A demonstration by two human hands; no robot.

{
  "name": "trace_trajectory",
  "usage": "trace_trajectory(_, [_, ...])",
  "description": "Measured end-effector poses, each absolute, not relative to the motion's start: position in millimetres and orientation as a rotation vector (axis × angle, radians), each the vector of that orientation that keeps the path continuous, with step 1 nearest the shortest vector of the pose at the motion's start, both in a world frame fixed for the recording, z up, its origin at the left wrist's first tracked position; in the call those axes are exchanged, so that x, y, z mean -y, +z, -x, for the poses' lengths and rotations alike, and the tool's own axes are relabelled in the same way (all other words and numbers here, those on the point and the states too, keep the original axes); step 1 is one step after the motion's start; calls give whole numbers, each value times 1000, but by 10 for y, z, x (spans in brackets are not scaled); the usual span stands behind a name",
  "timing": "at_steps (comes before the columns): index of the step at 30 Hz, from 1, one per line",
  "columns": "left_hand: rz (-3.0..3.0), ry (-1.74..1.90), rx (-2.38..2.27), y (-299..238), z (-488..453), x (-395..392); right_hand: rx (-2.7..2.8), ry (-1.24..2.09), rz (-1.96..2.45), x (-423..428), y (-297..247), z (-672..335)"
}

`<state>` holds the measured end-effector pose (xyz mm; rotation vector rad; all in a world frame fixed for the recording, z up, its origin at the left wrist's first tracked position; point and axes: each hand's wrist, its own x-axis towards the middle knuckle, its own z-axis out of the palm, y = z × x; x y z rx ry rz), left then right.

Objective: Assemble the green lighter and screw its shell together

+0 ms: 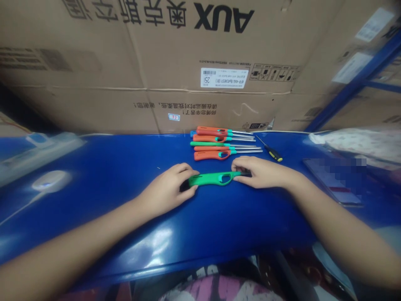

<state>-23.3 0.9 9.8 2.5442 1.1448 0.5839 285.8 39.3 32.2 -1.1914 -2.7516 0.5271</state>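
A green long-nosed lighter (pixel 210 179) lies flat on the blue table (pixel 119 175), held at both ends. My left hand (pixel 171 188) has its fingers curled round the lighter's left end, where something dark shows under them. My right hand (pixel 261 171) pinches the lighter's right end, covering the tip. Just behind lies a row of several orange and green lighters (pixel 219 144) with metal nozzles pointing right.
A black and yellow screwdriver (pixel 272 152) lies to the right of the row. A dark flat device (pixel 333 179) rests at the right. Large cardboard boxes (pixel 188 62) wall the back. A white mouse-like object (pixel 50 180) sits at the left.
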Motion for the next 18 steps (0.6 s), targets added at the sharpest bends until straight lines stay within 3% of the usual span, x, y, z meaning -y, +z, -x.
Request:
trace_trajectory(9, [-2569,569,-1139,88,251,-35,2591,418,1153,-503,375,-2958])
trace_trajectory(14, [-2568,548,-1145,111,248,-30,2263,6,1780,-602,455,-3098])
trace_trajectory(18, [-2576,492,-1160,129,262,-20,2003,-100,2157,-714,466,-3291])
